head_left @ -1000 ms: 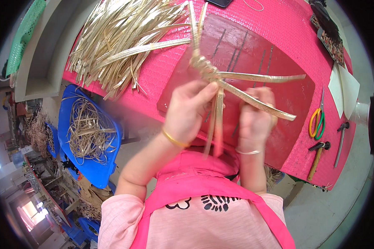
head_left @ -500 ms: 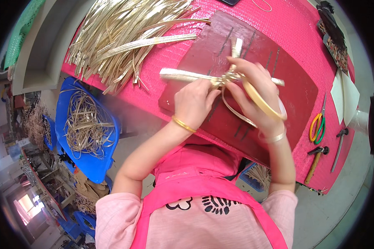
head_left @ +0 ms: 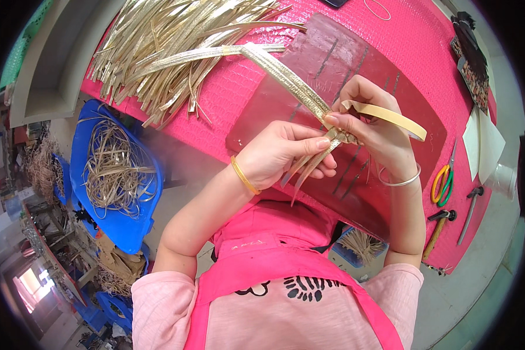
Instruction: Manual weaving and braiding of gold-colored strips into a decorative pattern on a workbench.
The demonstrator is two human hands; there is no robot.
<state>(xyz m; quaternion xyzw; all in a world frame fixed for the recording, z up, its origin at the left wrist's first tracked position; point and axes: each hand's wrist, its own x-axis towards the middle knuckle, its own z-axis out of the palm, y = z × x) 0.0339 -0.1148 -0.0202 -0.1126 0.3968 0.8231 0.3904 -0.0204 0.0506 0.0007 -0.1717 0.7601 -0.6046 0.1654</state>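
Note:
Flat gold strips [head_left: 289, 76] are joined in a small woven piece, raised above a dark red board [head_left: 332, 52]. My right hand [head_left: 379, 125] pinches the woven piece between thumb and fingers. From there a wide band of strips runs up and to the left. A pale yellow roll of tape [head_left: 396, 116] hangs about the fingers of my right hand. My left hand [head_left: 289, 150] is closed on the near side of the woven piece, its thumb on a gold strip. Narrow strip ends hang down past its fingers. The knot is partly covered by my fingers.
A heap of loose gold strips [head_left: 175, 41] lies at the table's far left. Scissors [head_left: 443, 181] with yellow and green handles and a wooden-handled hammer [head_left: 436, 236] lie on the right. A blue bin [head_left: 119, 224] holding tangled strips stands left of the table.
The woven piece has been lifted off the board and turned, so its wide strips point up-left and narrow ends hang toward me. Both hands have shifted, the left lower, with its palm turned upward.

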